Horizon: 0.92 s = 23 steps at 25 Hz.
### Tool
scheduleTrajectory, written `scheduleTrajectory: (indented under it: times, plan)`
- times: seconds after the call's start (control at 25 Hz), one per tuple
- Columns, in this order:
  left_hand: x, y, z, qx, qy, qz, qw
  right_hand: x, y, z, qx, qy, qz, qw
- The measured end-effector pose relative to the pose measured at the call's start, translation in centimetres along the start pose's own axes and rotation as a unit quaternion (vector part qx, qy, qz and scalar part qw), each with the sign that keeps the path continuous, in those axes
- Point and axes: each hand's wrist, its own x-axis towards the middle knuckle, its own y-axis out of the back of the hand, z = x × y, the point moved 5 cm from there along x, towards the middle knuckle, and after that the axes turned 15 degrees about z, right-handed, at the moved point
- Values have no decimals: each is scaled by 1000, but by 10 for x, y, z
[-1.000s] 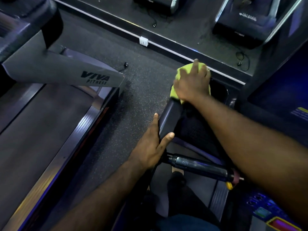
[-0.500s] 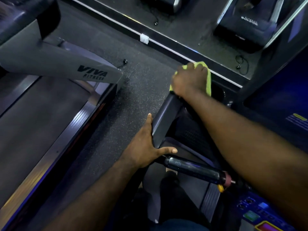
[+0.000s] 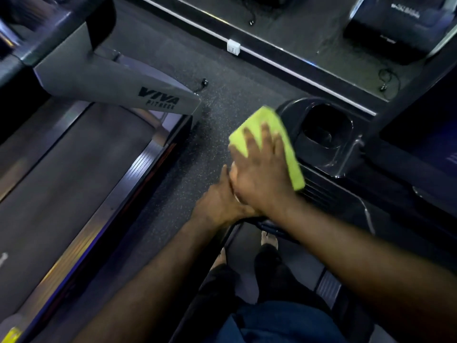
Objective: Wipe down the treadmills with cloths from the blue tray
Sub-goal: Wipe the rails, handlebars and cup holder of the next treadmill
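Looking down through the head cam: one yellow-green cloth (image 3: 262,118) sits on the left side of the console of the treadmill (image 3: 329,199) I'm standing on, just beside its single round cup holder (image 3: 326,127). The cloth's long axis runs away from me and a bit left, far end toward the speckled floor (image 3: 197,157) and near end toward the vented panel.

The right hand (image 3: 262,174) lies flat on top of it, fingers spread and straight, pressing rather than gripping. The left hand (image 3: 217,199) is tucked against the rail right under the right wrist. The right hand covers its fingers and the whole thing's blurry, so I can't tell if it's gripping anything.

Count so far: one cloth, two hands, two treadmills up close. The second treadmill (image 3: 118,85) is on the left across a strip of floor, with a grey arm marked VIVA FITNESS. There's probably another dark machine (image 3: 395,23) top right, past a pale strip. A small white box (image 3: 233,47) sits on that strip and a cable end (image 3: 204,82) lies on the floor. My forearms cross over the belt and hide most of my feet (image 3: 272,263).
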Motion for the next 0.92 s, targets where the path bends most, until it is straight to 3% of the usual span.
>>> scheduleTrajectory:
  times: [0.12, 0.24, 0.32, 0.4, 0.48, 0.52, 0.6, 0.68, 0.76, 0.84, 0.88, 0.92]
  plan:
    - [-31, 5, -21, -13, 29, -35, 999, 2, 1, 18, 26, 114, 14, 993]
    - [-46, 3, -36, -33, 52, -21, 998, 61, 4, 63, -11, -27, -12, 999]
    - [-47, 2, -39, -45, 49, -14, 998, 26, 4, 24, 14, -66, -21, 998]
    - [-45, 3, -41, -66, 35, -3, 997, -32, 13, -36, 58, 64, 17, 996]
    - [-45, 4, -43, -73, 34, -7, 997, -31, 12, -24, 85, 150, 24, 985]
    - [-45, 4, -42, -74, 36, -10, 997, -8, 9, 1, 64, 140, 26, 988]
    - [-43, 2, -44, -72, 40, -13, 997, 29, 12, 46, 41, 9, 62, 997]
    - [-44, 0, -44, -72, 43, -9, 996, 7, 13, 32, 51, -74, 43, 995]
    - [-41, 1, -42, -82, 23, -2, 996, -46, 13, -18, 80, 3, 78, 994]
    - [-41, 4, -38, -83, -4, -2, 997, -47, 13, -17, 118, 107, 66, 985]
    - [-40, 6, -33, -81, -13, -6, 997, -27, 8, 0, 98, 125, 75, 984]
    - [-37, 8, -25, -71, -27, -12, 997, 1, 6, 26, 64, 88, 70, 992]
